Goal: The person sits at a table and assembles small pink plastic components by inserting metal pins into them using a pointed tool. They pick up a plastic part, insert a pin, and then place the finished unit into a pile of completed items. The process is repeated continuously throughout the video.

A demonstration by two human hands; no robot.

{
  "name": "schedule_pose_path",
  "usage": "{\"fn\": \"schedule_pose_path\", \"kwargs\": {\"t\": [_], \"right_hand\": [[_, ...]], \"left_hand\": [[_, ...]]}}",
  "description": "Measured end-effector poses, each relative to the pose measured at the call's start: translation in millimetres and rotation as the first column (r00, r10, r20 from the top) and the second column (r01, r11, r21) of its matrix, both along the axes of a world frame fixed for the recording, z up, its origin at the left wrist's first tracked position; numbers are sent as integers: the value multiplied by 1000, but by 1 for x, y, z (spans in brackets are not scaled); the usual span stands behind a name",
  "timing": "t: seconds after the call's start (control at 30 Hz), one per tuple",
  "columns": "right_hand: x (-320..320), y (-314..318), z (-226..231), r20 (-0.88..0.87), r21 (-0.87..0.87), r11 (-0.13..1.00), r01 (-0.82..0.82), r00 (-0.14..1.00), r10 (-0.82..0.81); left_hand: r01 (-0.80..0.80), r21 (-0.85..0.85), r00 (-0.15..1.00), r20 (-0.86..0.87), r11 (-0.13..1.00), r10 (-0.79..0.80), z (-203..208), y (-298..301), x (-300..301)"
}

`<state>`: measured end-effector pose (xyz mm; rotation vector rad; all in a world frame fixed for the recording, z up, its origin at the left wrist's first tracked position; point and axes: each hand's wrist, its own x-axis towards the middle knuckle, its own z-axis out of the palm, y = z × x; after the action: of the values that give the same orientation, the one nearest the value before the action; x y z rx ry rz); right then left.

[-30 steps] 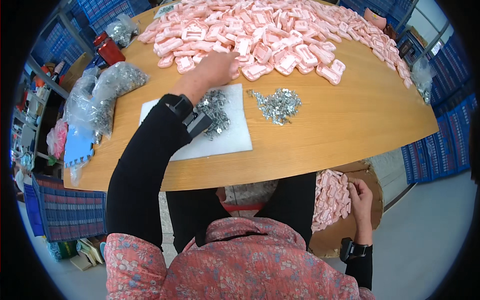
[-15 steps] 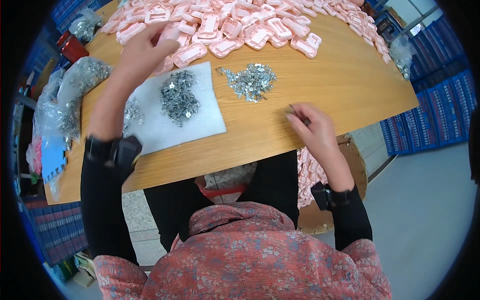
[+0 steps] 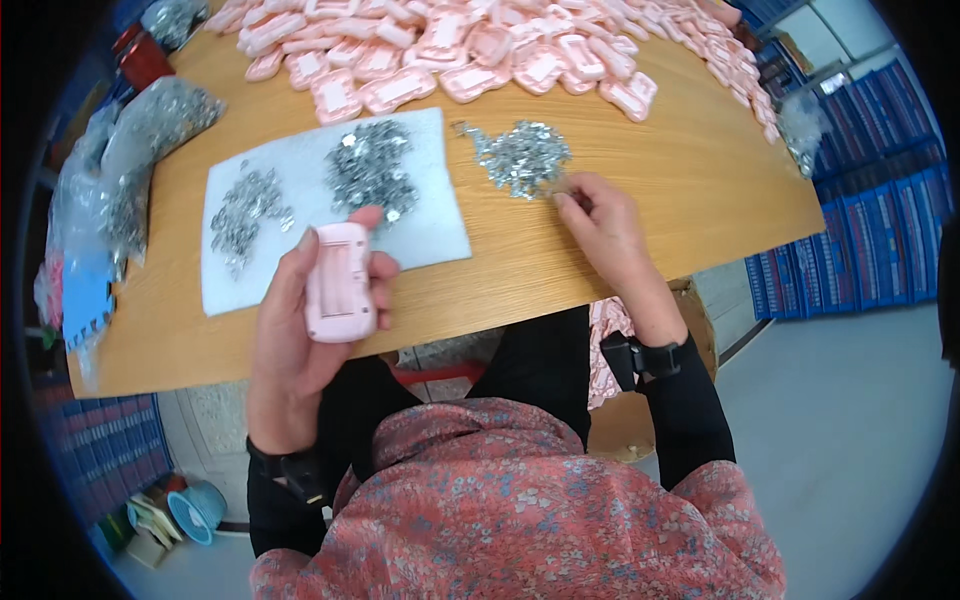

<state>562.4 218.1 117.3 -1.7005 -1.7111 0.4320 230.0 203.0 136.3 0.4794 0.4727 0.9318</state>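
Observation:
A pink plastic casing (image 3: 343, 285) lies in my left hand (image 3: 290, 335), its recessed side facing up. The fingers and thumb wrap round its edges, above the table's near edge. At the lower right border of a pile of small metal plates (image 3: 522, 158), my right hand (image 3: 608, 228) has thumb and forefinger pinched together. What those fingertips hold, if anything, is too small to make out. Two more heaps of metal pieces, a sparser left one (image 3: 245, 212) and a denser right one (image 3: 370, 172), rest on a white foam sheet (image 3: 300, 150).
Many pink casings (image 3: 440, 40) are heaped along the table's far side. Clear plastic bags of metal pieces (image 3: 165, 125) stand at the left edge, near a red container (image 3: 142, 58). Below the right edge is a cardboard box (image 3: 625, 420) with pink parts. Blue racks (image 3: 870, 200) stand at right.
My left hand has come back from the far heap toward me, now with a pink casing in it. My right hand has moved slightly left and away from me, to the metal pile.

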Motion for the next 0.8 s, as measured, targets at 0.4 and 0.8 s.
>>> {"fn": "schedule_pose_path", "kwargs": {"t": [0.4,0.8], "right_hand": [[-90,-41,48,-531,-146,936,-320,824,199],[-141,-35,54,-303,16,892,-451,848,435]], "left_hand": [[119,-82,985,138,990,-107,-18,-11,15],[115,19,993,33,993,-115,-24,-18,7]]}}
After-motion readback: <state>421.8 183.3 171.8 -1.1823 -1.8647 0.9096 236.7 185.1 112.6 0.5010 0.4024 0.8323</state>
